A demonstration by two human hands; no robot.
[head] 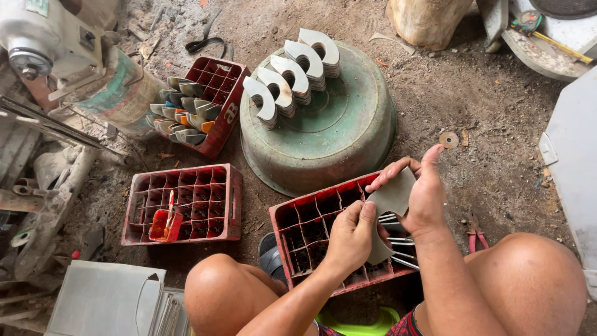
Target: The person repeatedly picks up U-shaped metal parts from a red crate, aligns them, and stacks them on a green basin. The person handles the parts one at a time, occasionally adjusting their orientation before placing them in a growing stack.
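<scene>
Both hands grip one grey metal plate [393,198], a flat cutout with a curved notch, held over the near red crate [292,219]. The left hand [349,236] is closed on the plate's lower part, thumb on top; its fingers underneath are hidden. The right hand [423,196] clasps the upper edge, forefinger raised off it, and covers much of the plate, so its full outline cannot be made out. Below the hands, edges of more plates [398,239] stand in the crate's cells; their number is unclear. Beyond the crate, an upturned green basin [348,134] carries stacks of notched pieces [292,74]. A second crate [205,214] lies left, a third [227,93] further back holds more pieces. The knees cut off the crate's near edge.
</scene>
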